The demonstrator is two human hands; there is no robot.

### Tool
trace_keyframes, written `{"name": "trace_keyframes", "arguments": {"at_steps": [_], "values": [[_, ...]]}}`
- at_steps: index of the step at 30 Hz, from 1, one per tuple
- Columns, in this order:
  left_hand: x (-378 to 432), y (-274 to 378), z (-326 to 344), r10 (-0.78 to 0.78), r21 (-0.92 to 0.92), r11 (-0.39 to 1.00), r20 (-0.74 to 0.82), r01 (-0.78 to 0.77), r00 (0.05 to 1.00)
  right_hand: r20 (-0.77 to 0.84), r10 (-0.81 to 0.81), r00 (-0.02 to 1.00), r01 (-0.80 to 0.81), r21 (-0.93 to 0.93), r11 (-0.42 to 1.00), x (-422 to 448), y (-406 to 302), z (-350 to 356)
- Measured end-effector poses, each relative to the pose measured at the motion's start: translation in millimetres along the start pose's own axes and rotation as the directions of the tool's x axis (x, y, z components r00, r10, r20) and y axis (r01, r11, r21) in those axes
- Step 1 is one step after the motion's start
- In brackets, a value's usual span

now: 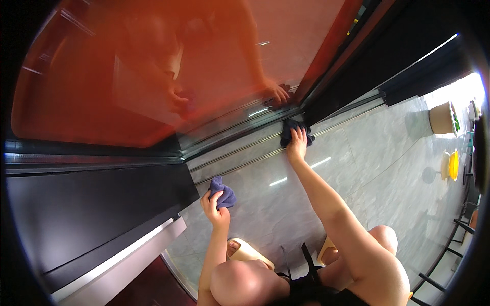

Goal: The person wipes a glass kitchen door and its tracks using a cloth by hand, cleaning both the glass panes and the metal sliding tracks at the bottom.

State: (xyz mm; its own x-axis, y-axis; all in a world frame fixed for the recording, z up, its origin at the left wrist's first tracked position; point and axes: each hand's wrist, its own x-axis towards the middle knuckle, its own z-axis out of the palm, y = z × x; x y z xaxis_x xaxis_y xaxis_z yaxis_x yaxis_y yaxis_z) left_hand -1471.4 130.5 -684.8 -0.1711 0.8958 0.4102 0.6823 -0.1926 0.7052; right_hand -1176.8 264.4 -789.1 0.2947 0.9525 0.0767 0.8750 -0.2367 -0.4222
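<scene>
My left hand (216, 208) grips a bunched purple cloth (225, 193), held just above the grey tiled floor near a black door frame (115, 214). Further forward and to the right, my right hand (298, 146) presses a dark cloth (291, 128) down over the metal floor tracks (245, 162), close to the lower corner of a glossy panel. That orange-red panel (153, 76) rises in front of me and mirrors my arms and hands. My right fingers lie spread over the dark cloth.
Grey marble-look tiles (344, 179) spread to the right. Out there stand a beige plant pot (441, 119) and a round yellow object (453, 165). Dark metal bars (455, 250) line the lower right. My feet are in cream slippers (250, 254). A black panel (367, 61) stands at upper right.
</scene>
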Motion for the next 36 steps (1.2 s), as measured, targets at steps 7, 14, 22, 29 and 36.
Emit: {"name": "trace_keyframes", "arguments": {"at_steps": [7, 14, 22, 29, 36], "values": [[-5, -11, -28, -0.091, -0.020, 0.996, -0.063, 0.090, 0.994, 0.255, -0.335, 0.907, 0.341, 0.022, 0.940, -64, -134, 43], [11, -1, -49, -0.110, -0.014, 0.994, -0.071, 0.109, 0.991, 0.653, -0.676, 0.341, 0.759, 0.233, 0.608, -113, -246, 66], [11, -7, -32, -0.051, -0.006, 0.999, -0.077, 0.051, 0.996, 0.517, -0.653, 0.553, 0.742, 0.050, 0.669, -64, -106, 19], [8, 2, 0, -0.059, -0.104, 0.993, -0.046, 0.055, 0.997, 0.302, -0.458, 0.836, 0.511, -0.126, 0.850, -18, 2, -39], [20, 23, 17, -0.013, -0.160, 0.987, 0.011, 0.014, 1.000, 0.484, -0.582, 0.654, 0.672, -0.017, 0.740, -62, -87, 2]]}}
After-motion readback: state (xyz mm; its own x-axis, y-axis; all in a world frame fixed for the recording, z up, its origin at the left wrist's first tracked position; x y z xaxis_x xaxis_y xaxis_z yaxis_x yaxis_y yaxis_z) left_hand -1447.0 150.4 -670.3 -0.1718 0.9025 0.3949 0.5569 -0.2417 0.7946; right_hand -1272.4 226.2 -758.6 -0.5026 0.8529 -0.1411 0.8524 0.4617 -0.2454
